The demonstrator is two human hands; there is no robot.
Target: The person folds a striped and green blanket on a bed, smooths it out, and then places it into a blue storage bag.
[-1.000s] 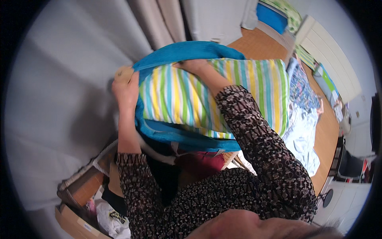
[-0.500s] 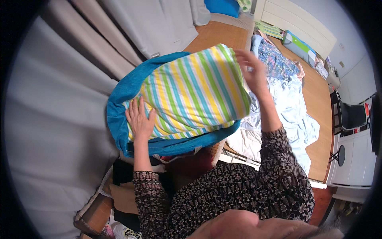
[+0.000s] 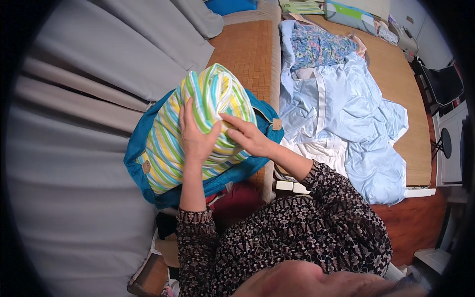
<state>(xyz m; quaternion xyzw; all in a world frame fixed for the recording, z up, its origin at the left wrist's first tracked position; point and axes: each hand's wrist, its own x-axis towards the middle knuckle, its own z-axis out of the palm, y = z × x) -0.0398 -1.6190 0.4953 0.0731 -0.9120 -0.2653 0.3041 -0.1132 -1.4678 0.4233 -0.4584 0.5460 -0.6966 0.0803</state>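
A soft piece of bedding [image 3: 166, 148], striped in green, yellow, blue and white, bulges out of a teal zippered fabric bag [image 3: 136, 171]. Its far end is bunched into folds. My left hand [image 3: 198, 138] grips the bunched part from the near left side, fingers pointing away and thumb toward the right. From the right, my right hand [image 3: 251, 137] grips the same folds, index finger stretched over them; its lower fingers are partly hidden. The bag's rim lies around the bedding, with one tan tab [image 3: 276, 124] at its right end and another on the left.
Grey curtains [image 3: 89, 198] hang close on the left. At right, a bed with a woven mat [image 3: 403, 64] holds light-blue garments [image 3: 356, 133] and a floral cloth [image 3: 321, 47]. A dark red item [image 3: 240, 200] sits below the bag. A black chair [image 3: 443, 84] stands far right.
The bedding's far end, flat and spread before, is now bunched and folded in. My right hand came down left onto it, and my left hand moved from the near-left edge to the folds.
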